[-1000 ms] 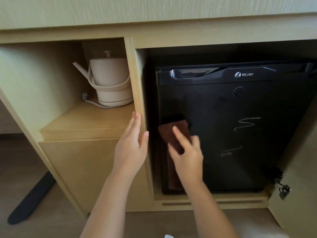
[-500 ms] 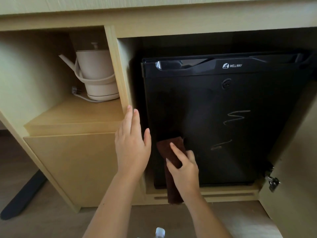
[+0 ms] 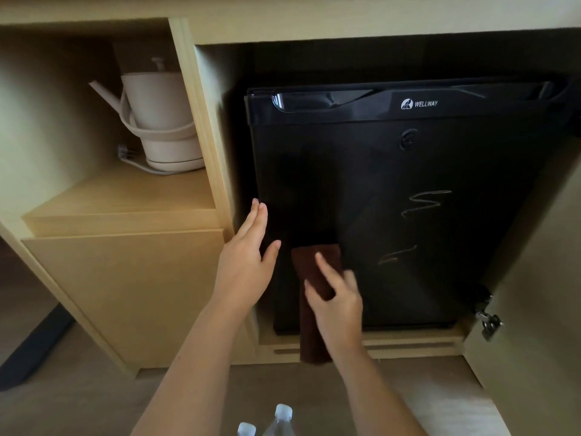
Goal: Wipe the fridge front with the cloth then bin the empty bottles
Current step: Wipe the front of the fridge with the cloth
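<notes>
The black fridge (image 3: 408, 221) sits in a wooden cabinet (image 3: 125, 278). A brown cloth (image 3: 306, 272) lies on its door's lower left, pressed flat under the right hand's (image 3: 338, 300) spread fingers (image 3: 323, 265). The left hand (image 3: 245, 265) is flat, with straight fingers together. Two bottles (image 3: 279, 420) stand on the floor.

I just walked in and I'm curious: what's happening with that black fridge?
A person is wiping the fridge front. Their right hand presses a brown cloth low on its left side, while the left hand is open beside it. Scribble marks show farther right. Two bottles stand on the floor, not yet binned.
</notes>
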`<state>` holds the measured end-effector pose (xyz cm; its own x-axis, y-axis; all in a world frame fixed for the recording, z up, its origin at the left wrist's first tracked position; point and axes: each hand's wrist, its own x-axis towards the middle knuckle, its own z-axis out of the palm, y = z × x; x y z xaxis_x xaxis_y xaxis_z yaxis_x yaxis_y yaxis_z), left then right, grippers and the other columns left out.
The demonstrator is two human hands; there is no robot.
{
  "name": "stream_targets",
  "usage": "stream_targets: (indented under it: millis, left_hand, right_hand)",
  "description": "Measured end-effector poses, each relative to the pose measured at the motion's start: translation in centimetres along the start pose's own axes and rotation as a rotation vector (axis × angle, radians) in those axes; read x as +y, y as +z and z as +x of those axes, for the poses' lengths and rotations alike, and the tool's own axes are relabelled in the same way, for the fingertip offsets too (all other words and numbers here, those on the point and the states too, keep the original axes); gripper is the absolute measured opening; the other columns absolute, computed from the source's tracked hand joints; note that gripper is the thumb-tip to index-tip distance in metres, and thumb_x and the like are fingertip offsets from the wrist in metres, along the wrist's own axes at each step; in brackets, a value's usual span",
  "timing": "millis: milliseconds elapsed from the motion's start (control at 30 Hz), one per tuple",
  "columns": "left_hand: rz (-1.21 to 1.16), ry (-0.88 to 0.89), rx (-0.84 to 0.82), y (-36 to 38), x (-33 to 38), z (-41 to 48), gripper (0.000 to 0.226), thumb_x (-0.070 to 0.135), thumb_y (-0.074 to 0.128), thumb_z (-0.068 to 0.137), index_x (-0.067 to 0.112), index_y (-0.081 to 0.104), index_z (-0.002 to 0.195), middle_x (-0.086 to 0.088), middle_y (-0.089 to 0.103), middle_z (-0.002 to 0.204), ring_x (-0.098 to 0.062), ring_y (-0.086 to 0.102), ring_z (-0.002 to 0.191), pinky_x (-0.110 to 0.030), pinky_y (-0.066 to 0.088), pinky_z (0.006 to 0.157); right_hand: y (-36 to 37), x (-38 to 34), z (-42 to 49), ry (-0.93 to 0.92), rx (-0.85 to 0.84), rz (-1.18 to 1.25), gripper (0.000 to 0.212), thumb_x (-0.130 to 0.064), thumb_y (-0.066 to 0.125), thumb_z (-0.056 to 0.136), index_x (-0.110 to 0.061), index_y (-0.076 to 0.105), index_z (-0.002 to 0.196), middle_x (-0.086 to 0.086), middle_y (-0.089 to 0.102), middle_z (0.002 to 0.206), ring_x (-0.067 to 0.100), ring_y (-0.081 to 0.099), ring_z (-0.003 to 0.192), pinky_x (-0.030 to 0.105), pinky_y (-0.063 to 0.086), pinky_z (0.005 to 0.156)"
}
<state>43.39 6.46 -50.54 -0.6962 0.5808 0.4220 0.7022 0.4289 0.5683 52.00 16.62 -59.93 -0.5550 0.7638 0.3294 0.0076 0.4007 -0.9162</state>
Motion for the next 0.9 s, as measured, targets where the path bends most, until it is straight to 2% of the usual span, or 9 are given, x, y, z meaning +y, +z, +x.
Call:
stream_targets:
  millis: [33,133,267,333,433,533,600,733,900]
  left_hand:
    - [-0.013,-0.013,-0.007,0.1,0.1,0.0,0.063,0.025,0.047,0.095,0.026,0.012,0.147,0.017,0.006,0.153,0.014,0.030,0.113,0.001,0.021,0.085]
    - [-0.052,-0.038,-0.022,0.3,0.2,0.1,0.063,0.024,0.046,0.095,0.027,0.010,0.147,0.018,0.004,0.154,0.013,0.015,0.115,-0.007,0.021,0.090]
    - [-0.085,-0.033,-0.026,0.3,0.1,0.1,0.064,0.022,0.047,0.095,0.028,0.011,0.147,0.019,0.005,0.153,0.013,0.011,0.121,-0.010,0.019,0.093]
    - [-0.088,-0.035,-0.032,0.3,0.0,0.2,0.064,0.022,0.047,0.095,0.027,0.011,0.147,0.018,0.005,0.153,0.012,0.010,0.122,-0.010,0.019,0.094]
    - [-0.088,-0.024,-0.030,0.4,0.0,0.2,0.063,0.022,0.047,0.095,0.027,0.011,0.147,0.018,0.005,0.154,0.013,0.010,0.121,-0.008,0.019,0.092]
    - [-0.095,-0.027,-0.043,0.2,0.1,0.2,0.063,0.022,0.047,0.095,0.026,0.010,0.147,0.016,0.004,0.154,0.009,0.011,0.126,-0.013,0.020,0.095]
    - [-0.100,-0.029,-0.054,0.0,0.1,0.1,0.063,0.021,0.047,0.095,0.026,0.010,0.147,0.016,0.004,0.154,0.003,0.016,0.133,-0.015,0.021,0.096]
    - [-0.107,-0.025,-0.044,0.0,-0.3,-0.1,0.061,0.023,0.046,0.096,0.028,0.012,0.146,0.019,0.005,0.152,0.000,0.022,0.136,-0.011,0.022,0.096]
    - [-0.114,0.002,0.038,0.1,0.5,0.6,0.059,0.024,0.044,0.096,0.024,0.014,0.147,0.017,0.006,0.153,0.011,0.009,0.128,0.000,0.015,0.090]
  right_hand:
    - [0.1,0.6,-0.6,0.010,-0.027,-0.050,0.051,-0.023,0.064,0.084,-0.051,0.039,0.119,-0.009,0.044,0.108,0.007,0.055,0.093,0.026,0.054,0.082]
    - [-0.5,0.8,-0.8,0.016,-0.046,-0.102,0.049,-0.025,0.063,0.085,-0.050,0.039,0.119,-0.010,0.043,0.110,0.007,0.054,0.095,0.017,0.050,0.081]
    - [-3.0,-1.9,2.2,-0.003,0.136,0.074,0.050,-0.022,0.065,0.084,-0.042,0.046,0.125,-0.011,0.045,0.103,-0.006,0.050,0.089,0.003,0.043,0.071]
    - [-3.5,-2.5,3.0,-0.019,0.154,0.065,0.049,-0.023,0.064,0.084,-0.040,0.047,0.126,-0.012,0.045,0.101,-0.009,0.048,0.087,-0.001,0.040,0.069]
    - [-2.1,-1.2,1.4,0.008,0.063,0.008,0.052,-0.024,0.063,0.085,-0.047,0.040,0.125,-0.010,0.043,0.107,-0.002,0.050,0.091,0.011,0.045,0.077]
    - [-0.4,1.8,-1.0,0.058,-0.067,-0.103,0.052,-0.024,0.062,0.086,-0.047,0.037,0.126,-0.008,0.043,0.112,0.007,0.054,0.094,0.025,0.053,0.084]
    - [-0.1,2.8,-1.9,0.075,-0.090,-0.184,0.050,-0.026,0.062,0.086,-0.041,0.041,0.129,-0.007,0.044,0.112,0.010,0.055,0.096,0.026,0.052,0.086]
    - [-0.7,1.4,-0.8,0.076,0.011,-0.066,0.048,-0.024,0.062,0.085,-0.035,0.047,0.130,-0.005,0.044,0.110,0.006,0.053,0.093,0.015,0.048,0.078]
    - [-3.5,-4.2,3.1,-0.051,0.251,0.122,0.048,-0.016,0.067,0.082,-0.027,0.053,0.127,-0.002,0.049,0.102,-0.007,0.051,0.089,-0.004,0.036,0.072]
